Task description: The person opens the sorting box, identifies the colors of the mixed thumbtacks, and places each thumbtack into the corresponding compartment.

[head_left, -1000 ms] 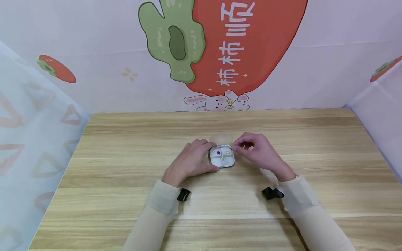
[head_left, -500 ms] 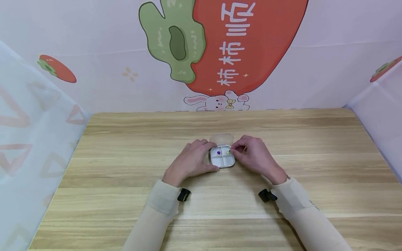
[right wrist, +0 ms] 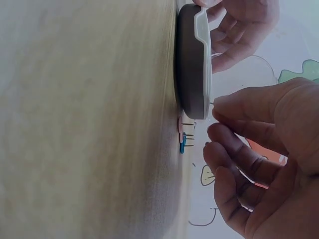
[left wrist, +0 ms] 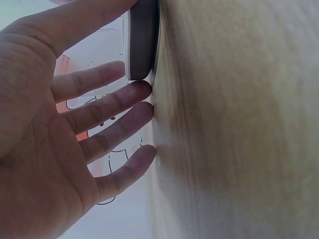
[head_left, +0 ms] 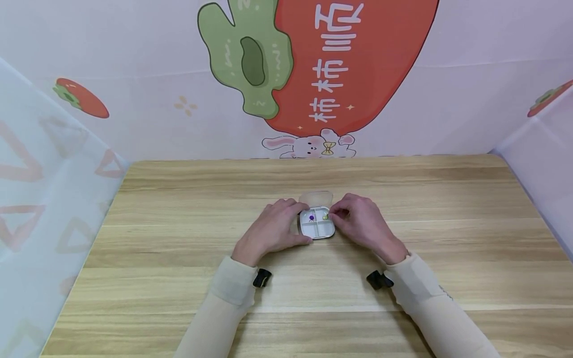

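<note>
White 4-compartment box (head_left: pixel 309 230) separately holds purple piece (head_left: pixel 311 218) and yellow piece (head_left: pixel 325 218).

The left grip (head_left: pixel 274 227) spreads wide toward 2 o'clock; the right grip (head_left: pixel 361 220), toward 10 o'clock, pinches with thumb (right wrist: pixel 251 103) and finger (right wrist: pixel 259 132).

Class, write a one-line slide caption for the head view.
Left hand grips an open four-compartment case on a wooden table; right hand pinches at the back right compartment.
</note>
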`<state>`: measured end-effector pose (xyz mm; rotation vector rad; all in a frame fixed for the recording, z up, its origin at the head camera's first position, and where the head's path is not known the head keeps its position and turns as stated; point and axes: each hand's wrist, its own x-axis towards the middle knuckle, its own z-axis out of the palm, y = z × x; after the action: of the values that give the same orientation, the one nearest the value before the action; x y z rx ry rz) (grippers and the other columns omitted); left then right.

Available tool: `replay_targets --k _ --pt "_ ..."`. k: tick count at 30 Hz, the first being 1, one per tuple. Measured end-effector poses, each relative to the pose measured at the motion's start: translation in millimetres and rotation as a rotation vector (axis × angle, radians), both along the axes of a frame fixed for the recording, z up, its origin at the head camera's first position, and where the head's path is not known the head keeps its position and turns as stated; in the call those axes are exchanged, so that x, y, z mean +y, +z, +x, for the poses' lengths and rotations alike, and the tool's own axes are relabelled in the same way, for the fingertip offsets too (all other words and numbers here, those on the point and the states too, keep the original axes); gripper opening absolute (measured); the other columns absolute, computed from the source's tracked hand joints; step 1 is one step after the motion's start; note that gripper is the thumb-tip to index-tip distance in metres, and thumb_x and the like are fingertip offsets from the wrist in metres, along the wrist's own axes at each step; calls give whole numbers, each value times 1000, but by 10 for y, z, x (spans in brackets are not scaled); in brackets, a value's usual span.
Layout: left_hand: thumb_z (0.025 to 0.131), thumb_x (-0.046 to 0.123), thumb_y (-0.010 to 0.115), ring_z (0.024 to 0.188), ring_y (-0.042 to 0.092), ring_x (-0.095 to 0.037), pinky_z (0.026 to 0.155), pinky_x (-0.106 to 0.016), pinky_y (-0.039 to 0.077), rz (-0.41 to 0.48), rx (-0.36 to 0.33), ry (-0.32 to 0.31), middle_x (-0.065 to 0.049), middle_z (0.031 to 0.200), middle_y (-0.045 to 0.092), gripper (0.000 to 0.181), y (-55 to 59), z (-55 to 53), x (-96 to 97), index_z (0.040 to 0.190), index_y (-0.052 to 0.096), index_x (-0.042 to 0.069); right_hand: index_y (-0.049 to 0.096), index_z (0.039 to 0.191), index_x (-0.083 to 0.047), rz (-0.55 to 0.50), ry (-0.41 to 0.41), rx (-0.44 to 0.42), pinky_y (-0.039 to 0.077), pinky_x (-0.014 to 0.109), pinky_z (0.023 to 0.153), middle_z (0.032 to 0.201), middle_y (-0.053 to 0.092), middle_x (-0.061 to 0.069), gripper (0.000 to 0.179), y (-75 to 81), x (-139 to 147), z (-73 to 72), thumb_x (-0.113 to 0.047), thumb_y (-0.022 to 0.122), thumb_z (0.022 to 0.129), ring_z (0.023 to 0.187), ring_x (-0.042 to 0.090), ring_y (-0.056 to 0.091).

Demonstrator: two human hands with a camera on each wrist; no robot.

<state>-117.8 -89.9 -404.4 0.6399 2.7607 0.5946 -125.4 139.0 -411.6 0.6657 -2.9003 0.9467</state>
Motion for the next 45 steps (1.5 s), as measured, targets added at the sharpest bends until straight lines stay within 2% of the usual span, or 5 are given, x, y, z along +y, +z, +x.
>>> replay_targets --k 17,45 --pt "80 49 85 113 54 -21 100 -45 43 -1 6 -4 -3 127 62 71 0 -8 -13 138 61 15 80 93 -6 56 4 11 53 37 72 86 67 2 6 0 -24 2 -8 78 88 77 16 62" --pt "80 49 85 111 55 -20 95 -43 45 4 35 -24 -2 124 62 70 3 -3 -19 137 61 15 81 94 -5 57 -3 33 52 35 67 83 67 0 8 -4 -29 14 -8 80 86 73 14 61"
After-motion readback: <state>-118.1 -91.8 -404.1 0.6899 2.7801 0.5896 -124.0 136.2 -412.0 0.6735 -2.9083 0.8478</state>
